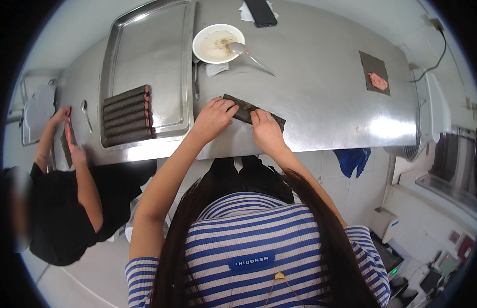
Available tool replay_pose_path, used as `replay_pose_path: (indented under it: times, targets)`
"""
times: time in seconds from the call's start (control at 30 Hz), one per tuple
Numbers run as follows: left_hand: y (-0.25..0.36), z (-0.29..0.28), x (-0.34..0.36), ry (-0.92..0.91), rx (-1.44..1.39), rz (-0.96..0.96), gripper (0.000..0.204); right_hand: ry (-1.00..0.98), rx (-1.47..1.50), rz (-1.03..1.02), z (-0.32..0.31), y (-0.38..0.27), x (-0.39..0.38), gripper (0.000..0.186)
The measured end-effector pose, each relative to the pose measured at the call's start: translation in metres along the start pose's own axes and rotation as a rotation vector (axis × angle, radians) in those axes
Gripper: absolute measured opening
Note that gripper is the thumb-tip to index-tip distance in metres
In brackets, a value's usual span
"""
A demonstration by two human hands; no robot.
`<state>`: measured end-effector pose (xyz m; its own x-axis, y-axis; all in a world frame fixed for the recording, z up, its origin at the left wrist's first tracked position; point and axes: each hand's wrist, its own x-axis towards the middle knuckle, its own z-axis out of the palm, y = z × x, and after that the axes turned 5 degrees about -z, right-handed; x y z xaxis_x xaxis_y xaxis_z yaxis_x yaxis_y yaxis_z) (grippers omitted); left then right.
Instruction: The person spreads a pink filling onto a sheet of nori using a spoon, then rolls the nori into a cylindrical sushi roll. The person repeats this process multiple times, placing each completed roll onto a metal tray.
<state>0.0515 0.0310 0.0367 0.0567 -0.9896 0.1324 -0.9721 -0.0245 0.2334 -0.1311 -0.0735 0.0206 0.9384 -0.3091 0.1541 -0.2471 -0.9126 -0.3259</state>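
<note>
Near the front edge of the steel table, a dark seaweed sheet (243,112), partly rolled or folded, lies at a slant between my hands. My left hand (213,120), a ring on one finger, grips its left end with bent fingers. Toward the right end, my right hand (267,134) presses and holds the near edge, fingers curled over it. Any filling inside is hidden. To the left, several finished seaweed rolls (126,117) with pink ends lie side by side in a metal tray (146,51).
Beyond my hands stands a white bowl (201,46) of cloudy liquid, a spoon (256,64) resting on its rim. Far right lies a seaweed sheet with pink filling (378,81). A phone (261,13) sits at the back. At left, another person's hands (69,131) hold a seaweed sheet with pink filling.
</note>
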Motion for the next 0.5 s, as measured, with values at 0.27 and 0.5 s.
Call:
replay_pose_path:
  times: [0.27, 0.5]
  targets:
    - [-0.012, 0.000, 0.022, -0.137, 0.043, 0.141, 0.032, 0.046, -0.146, 0.189, 0.007, -0.012, -0.016, 0.037]
    - [-0.008, -0.011, 0.039, -0.293, -0.041, 0.169, 0.025, 0.058, -0.099, 0.362, 0.002, -0.005, -0.046, 0.035]
